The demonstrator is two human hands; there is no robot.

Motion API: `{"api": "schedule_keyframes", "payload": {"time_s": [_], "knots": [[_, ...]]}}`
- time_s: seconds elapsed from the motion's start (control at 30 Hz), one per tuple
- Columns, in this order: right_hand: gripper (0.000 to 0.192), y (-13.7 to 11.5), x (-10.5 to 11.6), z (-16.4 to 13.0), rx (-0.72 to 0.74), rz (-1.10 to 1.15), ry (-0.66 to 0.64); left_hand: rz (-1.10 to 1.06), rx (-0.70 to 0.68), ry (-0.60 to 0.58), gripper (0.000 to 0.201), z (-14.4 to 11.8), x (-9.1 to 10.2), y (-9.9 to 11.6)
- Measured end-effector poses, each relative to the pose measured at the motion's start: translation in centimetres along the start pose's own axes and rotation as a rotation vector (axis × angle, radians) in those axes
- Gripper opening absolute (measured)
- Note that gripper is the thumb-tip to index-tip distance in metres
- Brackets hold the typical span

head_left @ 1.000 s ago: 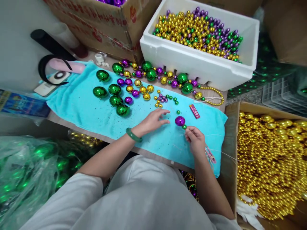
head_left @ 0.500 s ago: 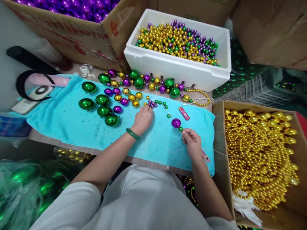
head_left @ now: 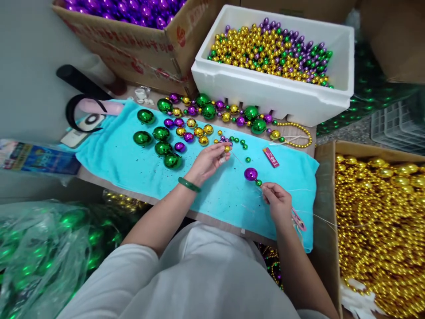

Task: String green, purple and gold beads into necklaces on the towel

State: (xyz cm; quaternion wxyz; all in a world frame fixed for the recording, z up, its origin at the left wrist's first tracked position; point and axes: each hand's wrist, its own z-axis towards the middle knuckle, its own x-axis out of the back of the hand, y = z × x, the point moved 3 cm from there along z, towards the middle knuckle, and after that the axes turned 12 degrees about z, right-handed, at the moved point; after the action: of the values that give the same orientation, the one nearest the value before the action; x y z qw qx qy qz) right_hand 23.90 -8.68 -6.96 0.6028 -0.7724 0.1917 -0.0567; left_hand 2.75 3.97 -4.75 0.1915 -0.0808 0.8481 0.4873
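My left hand rests on a turquoise towel and pinches a small gold bead at its fingertips, beside a cluster of small gold, purple and green beads. A green bangle sits on that wrist. My right hand pinches a thin clear thread that carries a purple ball and a small green bead, both lying on the towel just left of the fingers.
Large green balls and mid-size beads lie at the towel's left. A finished strand runs along its far edge. Behind stands a white foam box of mixed beads; a carton of gold beads at right; a pink lighter.
My left hand reached to the small bead cluster and drew back a little, now with a gold bead in its fingertips. My right hand kept its grip on the thread.
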Motion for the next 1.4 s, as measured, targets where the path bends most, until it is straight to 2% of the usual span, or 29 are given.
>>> {"api": "schedule_keyframes", "payload": {"time_s": [0.3, 0.77, 0.93, 1.13, 1.3, 1.4], "knots": [[0.021, -0.1, -0.2, 0.0, 0.052, -0.047, -0.032, -0.061, -0.018, 0.064, 0.012, -0.1, 0.2, -0.1], [0.021, -0.1, -0.4, 0.0, 0.036, -0.064, -0.019, -0.065, -0.054, 0.109, 0.014, -0.7, 0.1, 0.3], [0.022, 0.0, -0.3, 0.1, 0.036, -0.076, -0.017, -0.046, -0.085, 0.099, 0.021, -0.7, 0.2, 0.3], [0.026, -0.1, -1.4, 0.0, 0.01, -0.059, -0.033, -0.015, -0.189, 0.044, 0.044, -1.6, -0.9, -0.1], [0.03, 0.3, -2.9, 0.2, -0.07, -0.028, -0.109, 0.11, -0.111, 0.001, 0.022, -2.2, -1.8, -1.6], [0.028, 1.0, -2.9, 1.1, -0.043, -0.083, -0.138, 0.26, -0.162, 0.044, 0.022, -2.1, -1.3, -1.3]]}}
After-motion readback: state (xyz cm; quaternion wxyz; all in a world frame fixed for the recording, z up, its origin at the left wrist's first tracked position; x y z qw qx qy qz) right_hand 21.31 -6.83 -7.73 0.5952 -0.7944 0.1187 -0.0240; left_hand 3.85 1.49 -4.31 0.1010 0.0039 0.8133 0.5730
